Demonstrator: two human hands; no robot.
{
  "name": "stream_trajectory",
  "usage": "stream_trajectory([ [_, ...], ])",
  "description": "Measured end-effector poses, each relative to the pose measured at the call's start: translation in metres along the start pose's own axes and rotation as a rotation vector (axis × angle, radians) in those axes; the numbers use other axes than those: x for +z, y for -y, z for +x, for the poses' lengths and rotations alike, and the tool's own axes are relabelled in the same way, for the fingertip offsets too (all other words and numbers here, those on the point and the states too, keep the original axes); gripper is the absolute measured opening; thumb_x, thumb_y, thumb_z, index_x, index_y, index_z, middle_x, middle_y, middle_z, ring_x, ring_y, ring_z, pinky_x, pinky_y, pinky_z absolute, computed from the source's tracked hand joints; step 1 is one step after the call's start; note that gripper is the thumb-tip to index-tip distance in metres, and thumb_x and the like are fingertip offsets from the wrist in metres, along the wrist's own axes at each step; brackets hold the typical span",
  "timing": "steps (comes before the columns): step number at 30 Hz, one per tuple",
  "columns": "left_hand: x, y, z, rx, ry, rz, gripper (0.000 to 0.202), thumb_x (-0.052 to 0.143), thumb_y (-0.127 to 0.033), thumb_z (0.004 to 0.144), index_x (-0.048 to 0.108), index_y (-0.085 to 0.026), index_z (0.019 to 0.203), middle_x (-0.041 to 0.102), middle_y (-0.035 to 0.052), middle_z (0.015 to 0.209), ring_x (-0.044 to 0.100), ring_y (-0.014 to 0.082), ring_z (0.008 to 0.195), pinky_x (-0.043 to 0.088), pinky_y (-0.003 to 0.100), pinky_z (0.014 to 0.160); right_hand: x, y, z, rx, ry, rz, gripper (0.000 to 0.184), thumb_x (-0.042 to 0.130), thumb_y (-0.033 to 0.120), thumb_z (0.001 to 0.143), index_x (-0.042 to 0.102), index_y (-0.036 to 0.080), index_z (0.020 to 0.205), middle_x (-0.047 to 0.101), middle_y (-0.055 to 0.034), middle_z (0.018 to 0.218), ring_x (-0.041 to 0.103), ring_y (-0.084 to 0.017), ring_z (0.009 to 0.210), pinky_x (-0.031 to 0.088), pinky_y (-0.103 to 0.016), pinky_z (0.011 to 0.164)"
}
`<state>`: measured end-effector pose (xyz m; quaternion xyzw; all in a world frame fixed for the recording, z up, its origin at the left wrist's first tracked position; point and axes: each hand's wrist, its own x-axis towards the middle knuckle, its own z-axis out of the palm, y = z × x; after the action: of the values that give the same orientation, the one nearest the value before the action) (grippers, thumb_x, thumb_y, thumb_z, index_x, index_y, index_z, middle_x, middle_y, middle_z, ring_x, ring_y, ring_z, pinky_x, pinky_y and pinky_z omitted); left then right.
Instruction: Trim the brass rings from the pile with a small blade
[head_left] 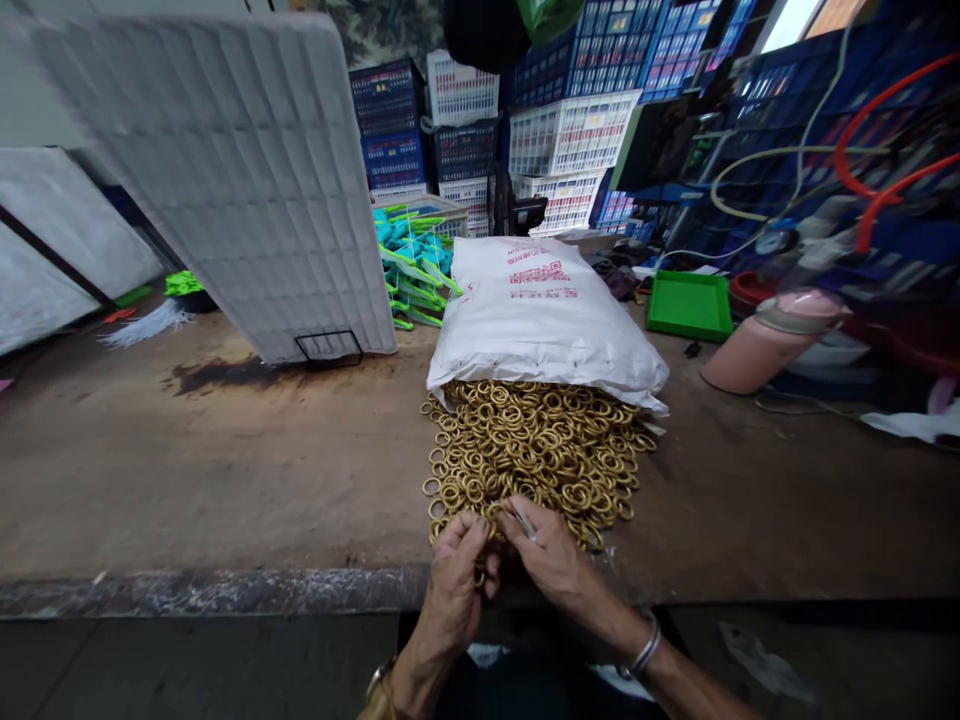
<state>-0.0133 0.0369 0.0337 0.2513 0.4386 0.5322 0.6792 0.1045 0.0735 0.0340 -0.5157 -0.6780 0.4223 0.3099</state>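
Gold-coloured rings (536,440) lie in a heap that spills from the mouth of a white printed sack (547,320) onto the table. At the near edge of the heap, my left hand (454,575) is closed, with a gold ring pinched between its thumb and fingers. Close beside it, my right hand (555,560) is closed around a small silvery tool (525,522), its tip up against the ring. The tool's exact kind is too small to tell, and fingers partly cover the held ring.
A tall pale ribbed panel (240,190) stands in a wire stand at left. Behind the sack lie green and blue plastic pieces (412,260). A green tray (688,305) and a pink bottle (772,340) sit at right. Stacked crates (574,130) rise behind; the table's front edge (210,592) is near.
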Motion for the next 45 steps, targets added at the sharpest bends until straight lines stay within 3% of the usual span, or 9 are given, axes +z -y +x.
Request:
stream_trajectory([
  [6, 0.000, 0.001, 0.001, 0.011, 0.001, 0.017, 0.029, 0.059, -0.043, 0.071, 0.045, -0.017, 0.071, 0.043, -0.0067, 0.049, 0.032, 0.0038, 0.038, 0.025, 0.014, 0.035, 0.000, -0.001, -0.001, -0.022, -0.014, -0.042, 0.027, 0.036, 0.035, 0.083, 0.045, 0.018, 0.064, 0.043, 0.0036, 0.057, 0.039, -0.009, 0.055, 0.033, -0.020, 0.052],
  [12, -0.003, -0.001, 0.003, -0.009, -0.047, -0.009, 0.031, 0.064, -0.036, 0.067, 0.044, -0.020, 0.086, 0.045, -0.0074, 0.057, 0.037, 0.0044, 0.041, 0.026, 0.013, 0.034, -0.006, -0.001, 0.001, -0.102, -0.065, -0.187, 0.028, 0.035, 0.032, 0.084, 0.041, 0.019, 0.060, 0.040, 0.0049, 0.054, 0.037, -0.009, 0.051, 0.028, -0.020, 0.050],
  [17, -0.005, -0.002, 0.003, -0.036, 0.008, 0.078, 0.034, 0.063, -0.044, 0.066, 0.049, -0.018, 0.085, 0.044, -0.0069, 0.056, 0.035, 0.0034, 0.039, 0.025, 0.013, 0.033, -0.007, 0.001, -0.002, -0.120, 0.036, -0.220, 0.026, 0.037, 0.032, 0.083, 0.045, 0.018, 0.063, 0.046, 0.0039, 0.056, 0.038, -0.009, 0.052, 0.029, -0.020, 0.051],
  [24, -0.005, 0.005, 0.005, 0.013, -0.055, 0.112, 0.031, 0.061, -0.045, 0.069, 0.049, -0.018, 0.080, 0.046, -0.0064, 0.056, 0.038, 0.0035, 0.040, 0.027, 0.012, 0.036, 0.000, 0.002, -0.001, 0.155, 0.029, 0.183, 0.029, 0.040, 0.042, 0.079, 0.042, 0.018, 0.061, 0.040, 0.0055, 0.050, 0.037, -0.008, 0.048, 0.032, -0.019, 0.047],
  [30, -0.006, 0.011, 0.006, 0.004, -0.055, 0.146, 0.033, 0.060, -0.046, 0.069, 0.049, -0.018, 0.082, 0.050, -0.0048, 0.057, 0.038, 0.0043, 0.041, 0.027, 0.013, 0.036, 0.004, -0.005, -0.001, 0.351, 0.092, 0.423, 0.031, 0.041, 0.047, 0.077, 0.040, 0.020, 0.064, 0.032, 0.0099, 0.044, 0.022, -0.004, 0.034, 0.020, -0.017, 0.034],
  [37, -0.002, -0.001, 0.000, -0.073, 0.109, 0.062, 0.029, 0.057, -0.044, 0.072, 0.049, -0.017, 0.079, 0.055, -0.0008, 0.068, 0.038, 0.0035, 0.042, 0.025, 0.014, 0.035, -0.009, 0.004, 0.004, 0.224, 0.099, 0.272, 0.028, 0.046, 0.042, 0.074, 0.046, 0.018, 0.061, 0.040, 0.0068, 0.047, 0.034, -0.006, 0.044, 0.029, -0.018, 0.043],
  [45, -0.004, -0.004, 0.001, -0.173, 0.099, 0.081, 0.034, 0.059, -0.048, 0.069, 0.049, -0.017, 0.078, 0.049, -0.0050, 0.055, 0.038, 0.0033, 0.039, 0.024, 0.014, 0.036, -0.014, 0.006, 0.006, 0.132, 0.084, 0.114, 0.018, 0.050, 0.034, 0.069, 0.049, 0.018, 0.062, 0.044, 0.0056, 0.054, 0.039, -0.008, 0.052, 0.032, -0.019, 0.049],
])
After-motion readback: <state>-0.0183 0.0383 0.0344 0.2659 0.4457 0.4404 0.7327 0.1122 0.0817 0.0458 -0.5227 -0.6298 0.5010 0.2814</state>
